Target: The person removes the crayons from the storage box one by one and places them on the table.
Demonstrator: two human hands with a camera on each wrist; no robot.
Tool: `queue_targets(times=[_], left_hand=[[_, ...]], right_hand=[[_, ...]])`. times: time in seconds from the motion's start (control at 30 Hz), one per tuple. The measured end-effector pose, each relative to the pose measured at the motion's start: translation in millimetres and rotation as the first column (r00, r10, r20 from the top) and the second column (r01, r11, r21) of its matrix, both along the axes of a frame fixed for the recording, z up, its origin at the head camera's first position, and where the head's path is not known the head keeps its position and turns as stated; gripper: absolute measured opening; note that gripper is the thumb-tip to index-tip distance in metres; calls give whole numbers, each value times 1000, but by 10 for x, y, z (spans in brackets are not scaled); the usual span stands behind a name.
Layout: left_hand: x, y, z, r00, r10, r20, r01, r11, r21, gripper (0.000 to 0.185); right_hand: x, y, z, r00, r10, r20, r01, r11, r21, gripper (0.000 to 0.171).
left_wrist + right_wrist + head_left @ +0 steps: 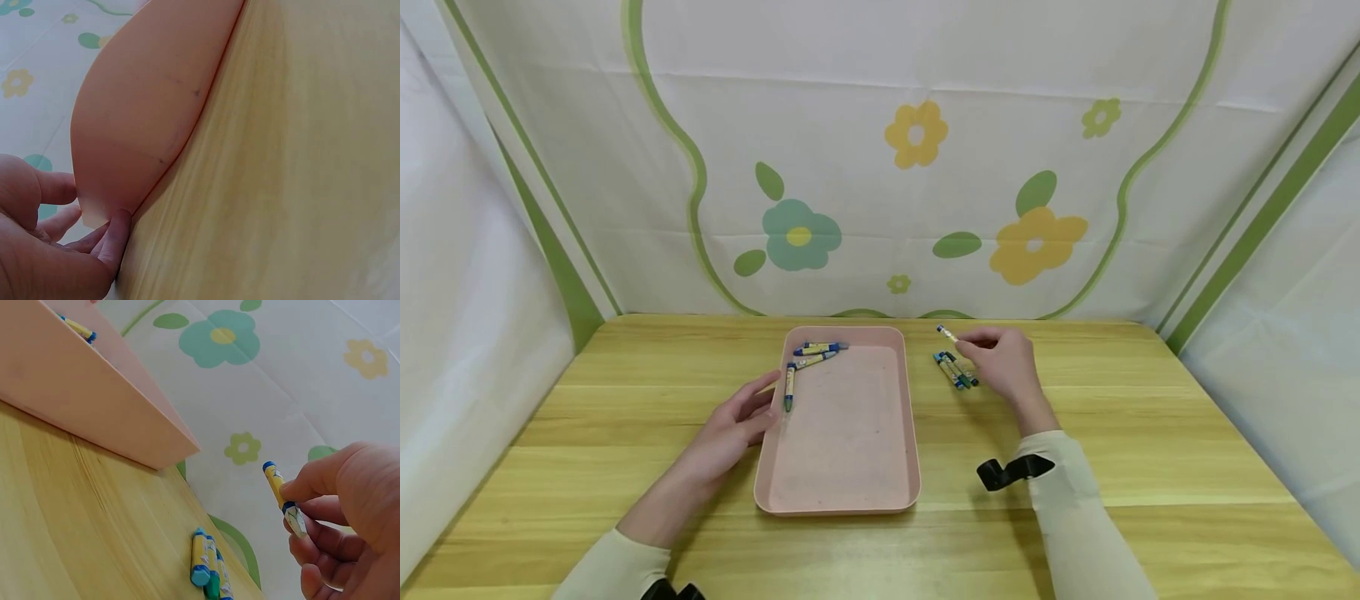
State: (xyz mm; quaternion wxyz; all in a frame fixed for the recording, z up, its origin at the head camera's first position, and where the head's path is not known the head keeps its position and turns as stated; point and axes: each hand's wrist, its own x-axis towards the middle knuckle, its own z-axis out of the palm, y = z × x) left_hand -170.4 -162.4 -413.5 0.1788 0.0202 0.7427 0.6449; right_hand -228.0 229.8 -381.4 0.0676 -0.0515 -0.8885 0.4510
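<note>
My right hand (1006, 367) pinches a crayon (276, 481) with a yellow wrapper, blue bands and a whitish tip, raised above the table. Below it several crayons (953, 371) lie side by side on the wood; blue and green ends show in the right wrist view. A shallow pink tray (842, 450) stands left of them. Several more crayons (789, 387) lie inside it, along its left and far sides. My left hand (730, 429) rests against the tray's left side, its fingertips (119, 234) touching the outer wall low down by the table.
The wooden table (1112, 500) carries the tray and the crayons. Behind it hangs a white cloth (850, 167) printed with flowers, and white cloth walls close off both sides. A black band (1015, 472) is strapped round the right sleeve.
</note>
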Motion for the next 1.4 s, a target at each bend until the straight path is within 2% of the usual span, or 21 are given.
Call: queue_targets(times=[0.33,0.67,0.83,1.4], left_hand=[[2,-6,-7,1000,-4,1,4,1000,-10,63],[-18,0,-31,1000,-9,1,9,1000,-4,64],[-18,-7,-22,1000,-8,3,8,1000,-3,63],[-9,-10,-11,1000,-5,5,5,1000,-2,63]], right_hand=[[-11,106,-35,999,-51,17,50,998,25,28],[1,152,-95,991,-103,85,103,995,12,26],[4,149,-118,987,-105,119,104,994,14,26],[-42,169,-272,983,-100,156,90,994,69,24]])
